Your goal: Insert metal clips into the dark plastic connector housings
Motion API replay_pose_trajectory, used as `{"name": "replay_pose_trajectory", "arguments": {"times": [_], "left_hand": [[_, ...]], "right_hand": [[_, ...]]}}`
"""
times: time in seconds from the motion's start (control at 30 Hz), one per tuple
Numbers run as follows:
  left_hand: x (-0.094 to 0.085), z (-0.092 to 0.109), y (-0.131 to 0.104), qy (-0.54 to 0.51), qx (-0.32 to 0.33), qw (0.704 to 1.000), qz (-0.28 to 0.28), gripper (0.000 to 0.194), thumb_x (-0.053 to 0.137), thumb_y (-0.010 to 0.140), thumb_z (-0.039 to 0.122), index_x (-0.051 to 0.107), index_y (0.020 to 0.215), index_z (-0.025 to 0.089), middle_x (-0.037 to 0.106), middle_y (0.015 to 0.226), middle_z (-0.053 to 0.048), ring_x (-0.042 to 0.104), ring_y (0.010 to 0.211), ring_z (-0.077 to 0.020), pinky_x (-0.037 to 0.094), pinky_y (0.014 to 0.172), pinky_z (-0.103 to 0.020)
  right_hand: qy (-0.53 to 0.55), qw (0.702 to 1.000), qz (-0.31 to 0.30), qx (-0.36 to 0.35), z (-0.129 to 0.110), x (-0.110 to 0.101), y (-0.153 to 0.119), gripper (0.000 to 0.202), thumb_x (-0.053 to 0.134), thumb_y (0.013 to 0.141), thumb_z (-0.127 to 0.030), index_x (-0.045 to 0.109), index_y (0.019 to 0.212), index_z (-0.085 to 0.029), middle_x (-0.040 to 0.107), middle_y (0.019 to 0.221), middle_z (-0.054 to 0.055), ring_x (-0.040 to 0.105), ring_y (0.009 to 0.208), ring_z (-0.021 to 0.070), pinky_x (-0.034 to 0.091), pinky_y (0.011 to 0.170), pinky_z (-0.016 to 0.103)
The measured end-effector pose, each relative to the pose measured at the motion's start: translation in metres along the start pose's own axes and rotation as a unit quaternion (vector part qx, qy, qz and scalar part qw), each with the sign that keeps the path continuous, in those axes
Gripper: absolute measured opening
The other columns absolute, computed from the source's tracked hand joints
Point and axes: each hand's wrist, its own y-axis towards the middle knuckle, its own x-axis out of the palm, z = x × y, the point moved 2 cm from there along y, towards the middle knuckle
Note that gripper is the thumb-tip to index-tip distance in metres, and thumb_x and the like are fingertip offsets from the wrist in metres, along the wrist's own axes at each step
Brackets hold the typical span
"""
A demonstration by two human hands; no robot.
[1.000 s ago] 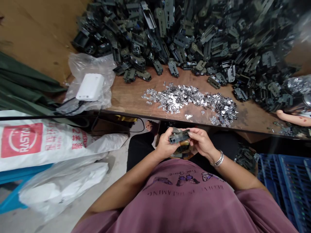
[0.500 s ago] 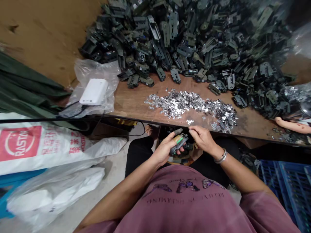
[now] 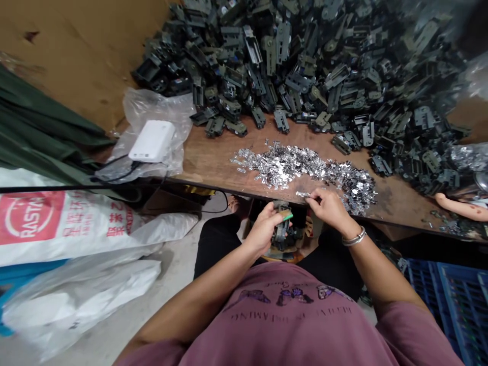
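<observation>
The left hand (image 3: pixel 263 226) is closed around a dark casing (image 3: pixel 281 236), held in the air just off the front edge of the tabletop (image 3: pixel 209 157), with a bright green strip (image 3: pixel 284 217) by the thumb; whether that strip belongs to the casing or wraps the thumb, I cannot tell. With nothing under the casing but the grip, a slack finger or a twist could drop it into the dark space below. The right hand (image 3: pixel 331 207) has thumb and fingertips drawn together over the front edge, just beside a few loose silver clips (image 3: pixel 302 193); whether a clip is pinched there is too small to tell. These clips lie so close to the edge that a brush of the knuckles could sweep them off, and such thin pieces might well come up two at once. Behind them, the pile of silver pieces (image 3: pixel 287 163) spreads along the front half of the tabletop, where a sliding wrist could scatter it. Further back, the heap of dark casings (image 3: pixel 305 76) rises toward the far edge, loosely stacked, and a knock could send some sliding forward over the pile
</observation>
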Motion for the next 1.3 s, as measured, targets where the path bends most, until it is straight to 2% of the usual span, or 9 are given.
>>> {"name": "replay_pose_trajectory", "arguments": {"times": [0.1,0.2,0.27,0.53,0.73,0.9,1.03,1.2,1.3], "left_hand": [[0.007,-0.002,0.001,0.018,0.043,0.998,-0.036,0.041,0.067,0.064,0.019,0.058,0.104,0.019,0.066,0.095,-0.003,0.064,0.085,-0.0167,0.051,0.068,-0.025],[0.015,-0.002,0.000,0.061,0.096,0.991,-0.074,0.038,0.064,0.064,0.017,0.058,0.101,0.018,0.066,0.102,-0.005,0.061,0.101,-0.0196,0.047,0.090,-0.032],[0.017,-0.001,-0.001,0.104,0.127,0.983,-0.084,0.035,0.064,0.065,0.019,0.055,0.099,0.018,0.065,0.103,-0.005,0.059,0.102,-0.0205,0.044,0.094,-0.035],[0.014,0.000,-0.008,0.261,0.211,0.941,-0.048,0.031,0.062,0.070,0.020,0.046,0.096,0.019,0.057,0.090,-0.001,0.056,0.084,-0.0159,0.047,0.077,-0.030],[0.015,-0.002,-0.016,0.375,0.232,0.897,-0.014,0.031,0.063,0.068,0.014,0.041,0.089,0.021,0.047,0.079,0.003,0.047,0.070,-0.0132,0.043,0.066,-0.028],[0.017,0.000,-0.018,0.334,0.194,0.922,-0.029,0.032,0.065,0.070,0.022,0.038,0.087,0.021,0.044,0.079,0.003,0.046,0.071,-0.0128,0.042,0.064,-0.028],[0.020,0.004,-0.018,0.276,0.180,0.941,-0.077,0.031,0.065,0.073,0.027,0.042,0.091,0.020,0.051,0.087,0.000,0.051,0.080,-0.0151,0.045,0.072,-0.030],[0.019,0.007,-0.023,0.312,0.196,0.927,-0.070,0.026,0.065,0.073,0.022,0.045,0.090,0.020,0.051,0.083,0.001,0.052,0.080,-0.0154,0.047,0.075,-0.031],[0.018,0.005,-0.024,0.344,0.214,0.913,-0.054,0.025,0.065,0.073,0.021,0.044,0.088,0.020,0.050,0.081,0.002,0.051,0.077,-0.0151,0.047,0.073,-0.031]], "right_hand": [[0.132,0.986,0.088,-0.052,-0.010,-0.002,-0.016,0.011,0.067,0.082,-0.028,0.059,0.080,-0.020,0.060,0.063,-0.003,0.053,0.053,0.0112,0.043,0.055,0.023],[0.142,0.967,0.145,-0.156,-0.030,0.002,-0.030,0.008,0.066,0.086,-0.025,0.061,0.082,-0.021,0.066,0.072,0.000,0.061,0.063,0.0128,0.049,0.061,0.025],[0.127,0.955,0.160,-0.213,-0.040,0.004,-0.035,0.007,0.063,0.089,-0.021,0.062,0.083,-0.020,0.069,0.079,0.003,0.065,0.072,0.0146,0.052,0.066,0.027],[0.085,0.946,0.185,-0.251,-0.043,0.008,-0.041,0.009,0.060,0.091,-0.015,0.066,0.088,-0.021,0.071,0.081,0.005,0.068,0.078,0.0167,0.057,0.071,0.030],[0.056,0.938,0.212,-0.267,-0.042,0.015,-0.051,0.016,0.057,0.090,-0.010,0.066,0.099,-0.020,0.073,0.091,0.008,0.070,0.085,0.0185,0.059,0.077,0.032],[0.159,0.932,0.223,-0.237,-0.046,0.009,-0.050,0.008,0.065,0.087,-0.015,0.064,0.084,-0.021,0.069,0.077,0.002,0.067,0.073,0.0150,0.057,0.066,0.027],[0.199,0.932,0.212,-0.216,-0.046,0.006,-0.049,0.008,0.069,0.086,-0.018,0.065,0.080,-0.022,0.068,0.074,0.001,0.065,0.071,0.0150,0.055,0.064,0.027],[0.194,0.945,0.173,-0.201,-0.043,0.009,-0.051,0.009,0.066,0.088,-0.019,0.067,0.080,-0.023,0.069,0.076,0.002,0.065,0.071,0.0160,0.055,0.065,0.030],[0.173,0.950,0.174,-0.191,-0.043,0.010,-0.055,0.009,0.064,0.089,-0.020,0.067,0.080,-0.024,0.069,0.076,0.003,0.065,0.072,0.0165,0.056,0.064,0.031]]}}
